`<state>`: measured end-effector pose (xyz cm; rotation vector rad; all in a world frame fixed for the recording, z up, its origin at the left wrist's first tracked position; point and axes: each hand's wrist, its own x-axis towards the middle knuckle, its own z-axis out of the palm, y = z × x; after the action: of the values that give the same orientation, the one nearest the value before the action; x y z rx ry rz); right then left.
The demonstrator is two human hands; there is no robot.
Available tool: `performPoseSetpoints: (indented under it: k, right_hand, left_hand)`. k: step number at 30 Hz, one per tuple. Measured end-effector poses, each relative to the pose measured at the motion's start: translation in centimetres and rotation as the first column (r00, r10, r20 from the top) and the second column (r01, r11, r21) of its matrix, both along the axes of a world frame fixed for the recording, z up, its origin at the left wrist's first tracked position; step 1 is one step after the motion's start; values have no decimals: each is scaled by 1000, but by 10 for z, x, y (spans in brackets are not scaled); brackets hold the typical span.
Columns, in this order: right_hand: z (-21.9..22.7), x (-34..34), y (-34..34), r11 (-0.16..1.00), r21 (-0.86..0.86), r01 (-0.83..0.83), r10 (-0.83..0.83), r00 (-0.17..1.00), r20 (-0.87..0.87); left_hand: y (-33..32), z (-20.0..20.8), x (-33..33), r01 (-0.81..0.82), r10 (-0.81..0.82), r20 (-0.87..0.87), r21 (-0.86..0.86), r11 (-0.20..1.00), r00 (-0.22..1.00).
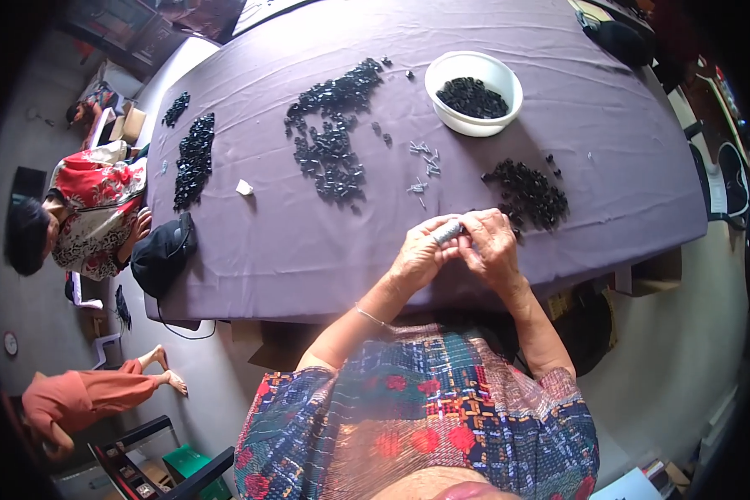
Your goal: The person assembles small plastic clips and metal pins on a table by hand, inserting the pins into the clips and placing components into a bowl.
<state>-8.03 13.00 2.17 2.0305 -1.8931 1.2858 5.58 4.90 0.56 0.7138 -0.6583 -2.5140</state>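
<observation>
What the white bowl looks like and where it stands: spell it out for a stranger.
Start from the large table covered with purple cloth. On its right half, beyond the heap of loose black pieces near the right hand, stands a round white bowl. It alone holds small black pieces within its wall; neighbouring heaps lie straight on the cloth.

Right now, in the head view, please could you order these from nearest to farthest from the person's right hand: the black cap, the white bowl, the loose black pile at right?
1. Loose black pile: just ahead and right of the right hand.
2. White bowl: well ahead.
3. Black cap: far to the left.
</observation>
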Motion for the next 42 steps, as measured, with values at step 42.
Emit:
performPoseSetpoints:
  k: [42]
  right_hand:
    - [-34, -46, 21, 935, -94, 341, -344, 939, -25]
  left_hand:
    - [-19, 1, -43, 499, 335, 438, -857, -124, 835]
